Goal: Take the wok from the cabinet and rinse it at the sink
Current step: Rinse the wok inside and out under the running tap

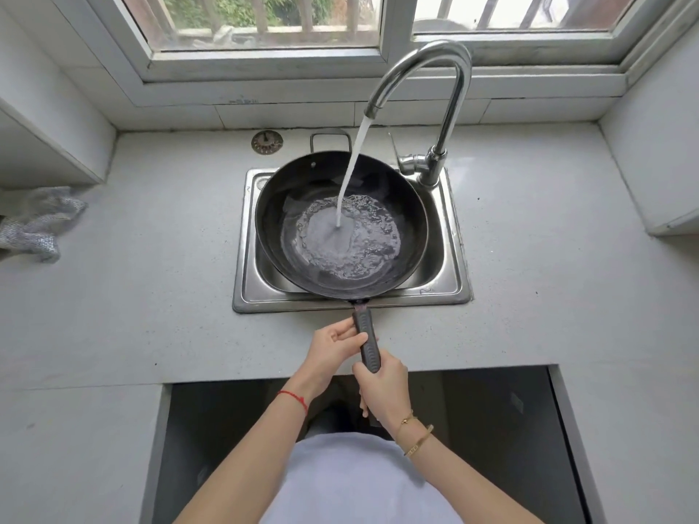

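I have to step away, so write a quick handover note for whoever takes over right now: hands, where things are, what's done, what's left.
Left hand holds the handle nearer the pan; right hand grips its end.
The wok sits over the sink, out of the cabinet.
The faucet is running; water pools in the wok's bottom.
Done: wok fetched, rinsing under way.
Left: probably swirl, tip the water out, shut the faucet.

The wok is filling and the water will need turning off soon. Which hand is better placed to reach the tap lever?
Probably the left hand. It only pinches the wok handle lightly, while the right hand grips the handle's end and carries the wok. The faucet lever lies right of centre, though.
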A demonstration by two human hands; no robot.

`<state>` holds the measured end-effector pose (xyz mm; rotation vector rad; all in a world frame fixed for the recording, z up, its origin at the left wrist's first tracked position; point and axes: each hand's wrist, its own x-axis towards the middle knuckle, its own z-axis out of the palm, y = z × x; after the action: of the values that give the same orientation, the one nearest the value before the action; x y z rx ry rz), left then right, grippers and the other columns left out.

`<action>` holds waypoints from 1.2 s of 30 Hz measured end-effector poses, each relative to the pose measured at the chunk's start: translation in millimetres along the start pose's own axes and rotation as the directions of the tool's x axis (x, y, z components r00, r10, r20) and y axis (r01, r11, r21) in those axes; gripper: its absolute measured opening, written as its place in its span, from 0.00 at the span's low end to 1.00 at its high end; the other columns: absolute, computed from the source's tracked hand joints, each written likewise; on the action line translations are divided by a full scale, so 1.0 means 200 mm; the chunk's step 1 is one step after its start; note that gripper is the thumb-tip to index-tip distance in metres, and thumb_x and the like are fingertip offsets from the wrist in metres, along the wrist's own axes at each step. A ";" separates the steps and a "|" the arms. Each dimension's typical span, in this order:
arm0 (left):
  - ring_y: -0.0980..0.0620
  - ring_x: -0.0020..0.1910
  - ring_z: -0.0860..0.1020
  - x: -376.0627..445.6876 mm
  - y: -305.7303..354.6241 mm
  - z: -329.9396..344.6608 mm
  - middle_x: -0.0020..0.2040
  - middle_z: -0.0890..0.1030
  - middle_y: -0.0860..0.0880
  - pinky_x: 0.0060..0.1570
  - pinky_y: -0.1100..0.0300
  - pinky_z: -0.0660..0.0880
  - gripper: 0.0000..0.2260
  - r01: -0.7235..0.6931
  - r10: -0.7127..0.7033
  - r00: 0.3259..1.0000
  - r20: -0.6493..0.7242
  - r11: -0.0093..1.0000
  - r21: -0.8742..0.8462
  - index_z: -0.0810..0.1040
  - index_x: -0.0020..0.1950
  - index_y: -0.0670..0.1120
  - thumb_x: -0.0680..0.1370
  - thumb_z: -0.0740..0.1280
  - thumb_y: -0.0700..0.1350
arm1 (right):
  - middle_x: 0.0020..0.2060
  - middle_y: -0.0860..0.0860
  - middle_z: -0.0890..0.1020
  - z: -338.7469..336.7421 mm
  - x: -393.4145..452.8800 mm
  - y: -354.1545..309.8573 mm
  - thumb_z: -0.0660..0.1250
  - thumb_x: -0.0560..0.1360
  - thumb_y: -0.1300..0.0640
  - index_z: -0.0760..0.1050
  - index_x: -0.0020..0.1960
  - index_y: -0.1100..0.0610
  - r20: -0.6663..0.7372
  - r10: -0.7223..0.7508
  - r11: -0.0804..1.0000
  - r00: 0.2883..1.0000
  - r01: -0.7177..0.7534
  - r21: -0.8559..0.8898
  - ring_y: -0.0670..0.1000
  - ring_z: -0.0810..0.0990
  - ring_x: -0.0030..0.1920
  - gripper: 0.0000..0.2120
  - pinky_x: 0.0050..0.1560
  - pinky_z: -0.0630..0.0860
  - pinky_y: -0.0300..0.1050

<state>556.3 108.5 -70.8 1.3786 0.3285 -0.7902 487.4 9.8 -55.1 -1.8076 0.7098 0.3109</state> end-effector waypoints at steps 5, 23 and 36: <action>0.49 0.56 0.83 0.00 0.00 0.00 0.53 0.86 0.49 0.55 0.60 0.79 0.15 0.022 -0.022 1.000 0.022 1.000 -0.016 0.77 0.62 0.47 0.78 0.68 0.35 | 0.28 0.56 0.75 0.01 0.02 0.03 0.65 0.76 0.62 0.73 0.40 0.60 0.002 -0.007 0.999 1.000 0.007 -0.036 0.51 0.73 0.21 0.05 0.20 0.71 0.42; 0.50 0.52 0.84 0.01 0.00 0.02 0.59 0.82 0.42 0.47 0.64 0.80 0.18 0.043 -0.044 0.999 -0.016 0.997 -0.059 0.73 0.69 0.37 0.79 0.64 0.32 | 0.28 0.55 0.79 0.00 0.05 0.02 0.64 0.79 0.60 0.75 0.49 0.60 0.142 0.095 0.993 0.985 -0.105 0.062 0.50 0.77 0.22 0.04 0.24 0.77 0.44; 0.52 0.55 0.83 -0.01 -0.01 0.04 0.61 0.82 0.43 0.47 0.64 0.80 0.19 0.048 -0.049 0.999 -0.014 0.997 -0.058 0.73 0.69 0.38 0.78 0.66 0.32 | 0.28 0.54 0.79 -0.01 0.05 0.03 0.65 0.80 0.55 0.75 0.48 0.58 0.210 0.152 0.977 0.966 -0.178 0.113 0.50 0.77 0.23 0.06 0.25 0.77 0.42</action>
<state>552.8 101.2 -69.3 1.3278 0.3949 -0.8043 492.3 3.6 -64.7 -1.5699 0.7224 0.5372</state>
